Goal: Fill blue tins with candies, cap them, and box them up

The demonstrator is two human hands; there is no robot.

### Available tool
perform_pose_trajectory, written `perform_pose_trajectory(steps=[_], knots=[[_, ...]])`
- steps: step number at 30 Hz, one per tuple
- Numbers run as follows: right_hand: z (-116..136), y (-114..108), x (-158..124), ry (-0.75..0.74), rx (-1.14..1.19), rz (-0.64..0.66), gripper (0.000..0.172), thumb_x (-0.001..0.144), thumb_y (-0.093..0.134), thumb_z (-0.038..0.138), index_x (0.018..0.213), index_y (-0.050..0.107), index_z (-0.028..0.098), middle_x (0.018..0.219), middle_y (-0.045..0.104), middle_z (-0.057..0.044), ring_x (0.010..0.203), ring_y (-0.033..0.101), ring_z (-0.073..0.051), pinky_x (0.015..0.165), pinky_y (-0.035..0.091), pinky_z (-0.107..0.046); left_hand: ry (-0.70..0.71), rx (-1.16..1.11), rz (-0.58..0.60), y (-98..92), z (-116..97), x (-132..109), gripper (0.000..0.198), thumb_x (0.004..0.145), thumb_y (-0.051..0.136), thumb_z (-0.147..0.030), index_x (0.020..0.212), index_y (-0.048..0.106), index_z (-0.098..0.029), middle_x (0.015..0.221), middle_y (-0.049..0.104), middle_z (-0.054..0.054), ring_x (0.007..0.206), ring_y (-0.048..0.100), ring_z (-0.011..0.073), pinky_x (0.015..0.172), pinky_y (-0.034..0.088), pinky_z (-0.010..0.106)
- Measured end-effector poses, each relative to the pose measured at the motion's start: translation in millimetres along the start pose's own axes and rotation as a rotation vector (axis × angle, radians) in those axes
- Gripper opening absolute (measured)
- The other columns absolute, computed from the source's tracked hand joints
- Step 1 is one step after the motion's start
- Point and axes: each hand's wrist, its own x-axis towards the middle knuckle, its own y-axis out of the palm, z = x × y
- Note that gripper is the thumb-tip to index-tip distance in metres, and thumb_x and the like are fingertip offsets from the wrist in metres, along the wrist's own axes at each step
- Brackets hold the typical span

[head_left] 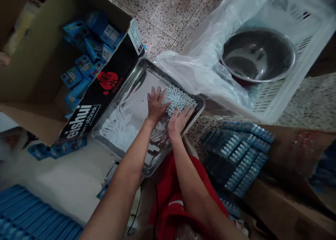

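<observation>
A shiny metal tray [123, 107] lies in front of me, with a heap of small white tablets [178, 98] gathered in its far right corner. My left hand [155, 105] lies flat on the tray, fingers spread, its fingertips at the left edge of the heap. Beside it, my right hand [180, 119] also rests flat and open, fingers reaching into the near side of the tablets. Neither hand holds anything.
An open cardboard box [86, 107] with blue packets [84, 63] stands left of the tray. A white plastic basket [296, 82] at the right holds a metal bowl [258, 54] under a clear plastic bag [199, 68]. Stacked blue strips [238, 156] lie at the right and lower left.
</observation>
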Motion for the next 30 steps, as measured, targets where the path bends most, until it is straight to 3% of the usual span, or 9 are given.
perform_pose_trajectory(steps=[3, 8, 12, 15, 17, 19, 22, 26, 30], knots=[[12.0, 5.6, 7.8, 0.114, -0.012, -0.030, 0.080, 0.117, 0.013, 0.058, 0.178, 0.038, 0.013, 0.171, 0.045, -0.031, 0.170, 0.030, -0.041, 0.136, 0.027, -0.069, 0.082, -0.036, 0.030, 2.2, -1.1, 11.2, 0.089, 0.108, 0.045, -0.082, 0.172, 0.052, -0.020, 0.185, 0.037, 0.020, 0.178, 0.018, 0.0422, 0.142, 0.014, 0.069], [23.8, 9.3, 37.8, 0.192, -0.113, -0.057, 0.079, 0.119, 0.012, 0.049, 0.180, 0.021, -0.001, 0.174, 0.035, -0.039, 0.172, 0.018, -0.044, 0.137, 0.021, -0.067, 0.242, -0.131, 0.050, 21.9, -6.0, 32.0, 0.070, 0.116, 0.038, -0.063, 0.167, 0.056, -0.018, 0.184, 0.042, 0.017, 0.176, 0.028, 0.0339, 0.145, 0.020, 0.060], [24.8, 9.0, 53.0, 0.140, -0.144, -0.064, 0.069, 0.120, 0.016, 0.040, 0.176, 0.035, 0.004, 0.183, 0.023, -0.033, 0.172, 0.018, -0.042, 0.138, 0.023, -0.062, 0.285, -0.197, 0.027, 40.8, -9.5, 40.6, 0.056, 0.117, 0.042, -0.052, 0.156, 0.065, -0.020, 0.176, 0.054, 0.015, 0.169, 0.042, 0.0309, 0.144, 0.028, 0.055], [21.5, 11.6, 56.0, 0.055, -0.116, 0.043, 0.063, 0.118, 0.028, 0.039, 0.172, 0.046, 0.014, 0.179, 0.034, -0.029, 0.170, 0.023, -0.046, 0.134, 0.028, -0.070, 0.287, -0.252, 0.003, 46.7, -9.4, 41.1, 0.050, 0.116, 0.046, -0.050, 0.149, 0.070, -0.022, 0.168, 0.061, 0.015, 0.161, 0.051, 0.0316, 0.141, 0.035, 0.054], [18.7, 16.4, 57.0, -0.011, -0.048, 0.066, 0.061, 0.116, 0.037, 0.042, 0.171, 0.050, 0.020, 0.172, 0.045, -0.026, 0.167, 0.030, -0.048, 0.131, 0.031, -0.075, 0.270, -0.291, -0.021, 46.6, -10.0, 39.9, 0.049, 0.115, 0.047, -0.053, 0.145, 0.072, -0.023, 0.162, 0.065, 0.015, 0.156, 0.056, 0.0324, 0.138, 0.040, 0.053], [16.7, 22.1, 58.7, -0.015, 0.024, -0.024, 0.063, 0.114, 0.034, 0.041, 0.173, 0.049, 0.024, 0.169, 0.049, -0.023, 0.165, 0.036, -0.044, 0.131, 0.034, -0.074, 0.258, -0.345, -0.053, 44.9, -12.6, 38.3, 0.052, 0.116, 0.045, -0.058, 0.144, 0.073, -0.023, 0.156, 0.069, 0.016, 0.148, 0.061, 0.0319, 0.134, 0.046, 0.051], [15.4, 27.1, 61.7, 0.060, 0.142, -0.135, 0.070, 0.112, 0.018, 0.032, 0.173, 0.049, 0.018, 0.169, 0.050, -0.023, 0.164, 0.043, -0.034, 0.132, 0.038, -0.064, 0.268, -0.475, -0.110, 42.8, -21.2, 35.7, 0.059, 0.116, 0.043, -0.064, 0.139, 0.076, -0.021, 0.144, 0.074, 0.016, 0.137, 0.068, 0.0298, 0.125, 0.053, 0.048], [14.4, 24.3, 63.6, 0.092, 0.478, -0.223, 0.069, 0.111, 0.017, 0.039, 0.154, 0.065, 0.015, 0.156, 0.062, -0.024, 0.152, 0.057, -0.028, 0.131, 0.045, -0.053, 0.177, -0.666, -0.169, 43.8, -37.4, 31.6, 0.055, 0.109, 0.058, -0.070, 0.125, 0.080, -0.022, 0.131, 0.079, 0.014, 0.126, 0.073, 0.0279, 0.118, 0.058, 0.045], [15.0, 21.2, 68.0, 0.143, 0.907, -0.320, 0.047, 0.104, 0.047, 0.055, 0.123, 0.074, 0.022, 0.134, 0.074, -0.016, 0.134, 0.069, -0.027, 0.125, 0.053, -0.050, -0.025, -0.898, -0.118, 46.3, -52.4, 27.4, 0.048, 0.099, 0.073, -0.070, 0.112, 0.080, -0.024, 0.122, 0.082, 0.010, 0.120, 0.075, 0.0272, 0.114, 0.059, 0.044]])
